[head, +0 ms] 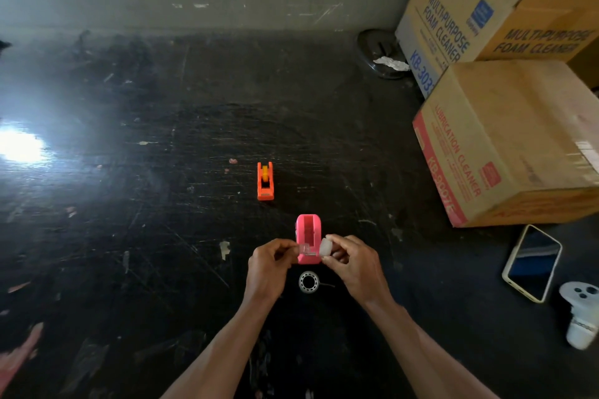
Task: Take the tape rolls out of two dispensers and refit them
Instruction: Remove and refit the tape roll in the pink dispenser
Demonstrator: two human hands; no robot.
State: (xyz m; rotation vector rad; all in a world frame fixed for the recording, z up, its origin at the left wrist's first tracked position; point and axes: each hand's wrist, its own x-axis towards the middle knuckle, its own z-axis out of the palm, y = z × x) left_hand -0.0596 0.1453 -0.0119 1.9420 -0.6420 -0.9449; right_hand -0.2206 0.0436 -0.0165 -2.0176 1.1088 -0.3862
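Note:
A pink dispenser [308, 233] stands on the dark scratched table, its cradle showing no roll. My right hand [351, 264] grips a clear tape roll [326, 247] at the dispenser's near right corner. My left hand [269, 266] pinches the loose clear tape end [304, 249] pulled across the dispenser's near end. A white hub ring [308, 282] lies flat on the table between my wrists. Farther back stands an orange dispenser [265, 181] with a yellow roll seated in it.
Cardboard boxes [505, 146] are stacked along the right side. A phone [532, 263] lies face up near the right edge, with a white controller [581, 312] beside it. A dark dish [381, 53] with crumpled paper sits at the back. Glare covers the table's left.

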